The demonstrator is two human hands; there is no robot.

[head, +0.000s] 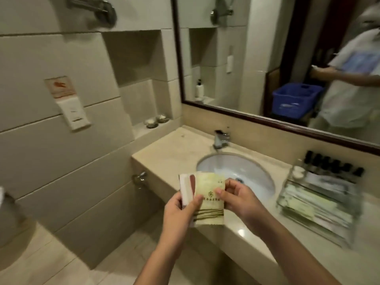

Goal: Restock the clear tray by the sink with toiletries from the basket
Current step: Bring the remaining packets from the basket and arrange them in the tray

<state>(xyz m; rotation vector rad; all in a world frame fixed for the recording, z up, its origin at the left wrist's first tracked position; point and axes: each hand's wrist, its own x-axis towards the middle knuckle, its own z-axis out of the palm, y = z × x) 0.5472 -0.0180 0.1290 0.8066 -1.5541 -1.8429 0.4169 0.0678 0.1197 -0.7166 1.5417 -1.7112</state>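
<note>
Beige counter (164,153) holds a sunken basin (226,167), faucet (221,139) and the clear tray (282,199)

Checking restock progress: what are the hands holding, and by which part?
A stack of flat packets. The left hand grips its lower left side; the right hand pinches the front yellow packet at its right edge.

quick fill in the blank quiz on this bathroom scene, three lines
1. The left hand and right hand hold ____.
2. The tray sits ____ of the sink.
3. The basket in the mirror is ____.
Missing words: packets; right; blue.
</note>
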